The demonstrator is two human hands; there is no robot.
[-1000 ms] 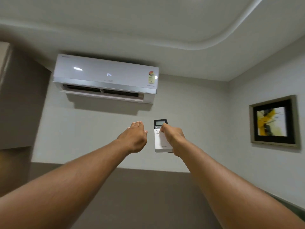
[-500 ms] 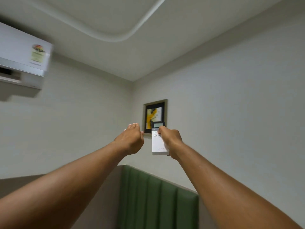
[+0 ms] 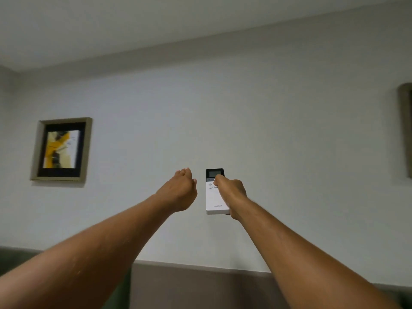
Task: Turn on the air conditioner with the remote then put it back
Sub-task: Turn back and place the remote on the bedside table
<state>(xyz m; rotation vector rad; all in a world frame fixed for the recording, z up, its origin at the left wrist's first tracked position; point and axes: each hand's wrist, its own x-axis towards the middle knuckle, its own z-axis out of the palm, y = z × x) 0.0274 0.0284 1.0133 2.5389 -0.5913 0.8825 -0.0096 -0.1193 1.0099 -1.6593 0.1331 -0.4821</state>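
Observation:
A white remote [image 3: 213, 198] with a dark screen at its top is held upright at arm's length in front of a plain wall. My right hand [image 3: 231, 194] grips its right side, thumb resting on the buttons below the screen. My left hand [image 3: 179, 190] hovers just left of the remote, holding nothing, its fingers together and bent forward, a small gap between it and the remote. The air conditioner is out of view.
A framed yellow-and-black picture [image 3: 61, 149] hangs on the wall at left. Another frame's edge [image 3: 405, 130] shows at the far right. A brown panel [image 3: 200, 286] runs along the wall's lower part, with green padding at the bottom left.
The view has swung to the right: the air conditioner has left the frame and the picture has slid to the left. Both hands keep the same pose, the remote still in my right hand.

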